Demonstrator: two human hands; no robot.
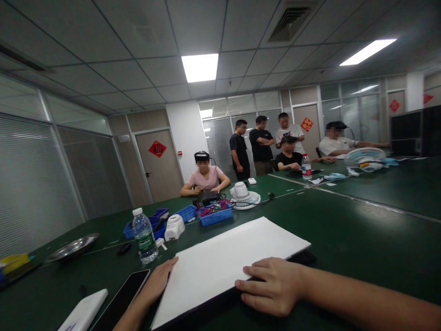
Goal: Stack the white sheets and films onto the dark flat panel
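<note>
A large white sheet [227, 266], perhaps a stack of paper or a board, lies tilted on something black on the green table in front of me. My left hand [156, 280] rests along its left edge, fingers stretched out, thumb side hidden. At the near edge, my right hand [270, 285] touches the sheet with spread fingers; one lies over the top, and others sit at the border. Neither hand visibly wraps around anything. Beside my left forearm lies a black-screened phone [122, 299]. A water bottle [144, 236] stands just beyond my left hand.
A white box [84, 310] lies at the near left, a metal plate [74, 248] farther off. Blue trays [217, 217], one filled with wired parts, and white fan parts [245, 197] stand beyond the sheet. Several people sit or stand across the green table [361, 257].
</note>
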